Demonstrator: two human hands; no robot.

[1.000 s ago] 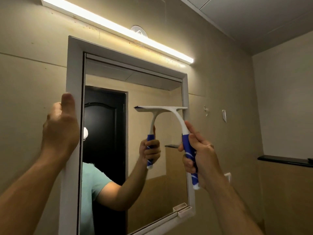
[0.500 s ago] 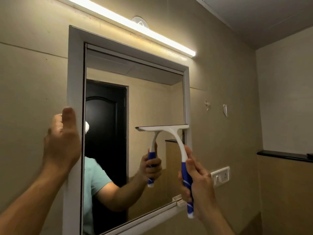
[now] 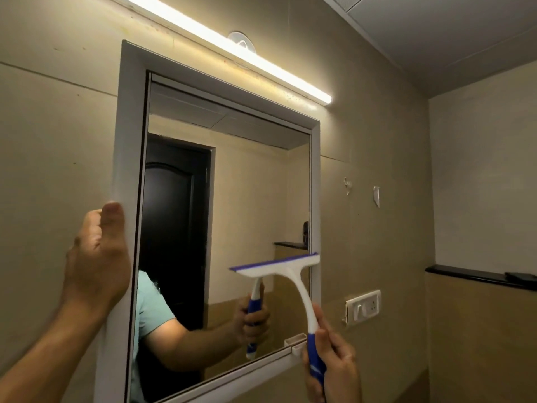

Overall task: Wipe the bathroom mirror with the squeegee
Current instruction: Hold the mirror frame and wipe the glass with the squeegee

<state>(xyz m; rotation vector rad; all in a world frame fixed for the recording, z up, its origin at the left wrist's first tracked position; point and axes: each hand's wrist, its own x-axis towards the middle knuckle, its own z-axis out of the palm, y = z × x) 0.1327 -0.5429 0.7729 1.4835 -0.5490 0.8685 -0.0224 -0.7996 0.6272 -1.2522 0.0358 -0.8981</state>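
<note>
The mirror (image 3: 247, 175) hangs on the beige wall in a white frame (image 3: 128, 141). A squeegee (image 3: 293, 274) with a white head, a blue blade strip and a blue-and-white handle lies with its blade against the glass at the lower right, close to the frame's right side. My right hand (image 3: 337, 365) is shut on its handle near the frame's lower right corner. My left hand (image 3: 96, 257) grips the outer left edge of the frame, thumb up. The glass reflects my arm, the squeegee and a dark door.
A lit tube light (image 3: 232, 50) runs above the mirror. To the right of the frame are a wall hook (image 3: 347, 186), a small white fitting (image 3: 376, 196) and a switch plate (image 3: 363, 308). A dark ledge (image 3: 476, 276) crosses the right wall.
The squeegee has slid down the right side of the glass, from the upper half to the lower part. My right hand came down with it. My left hand has stayed on the frame.
</note>
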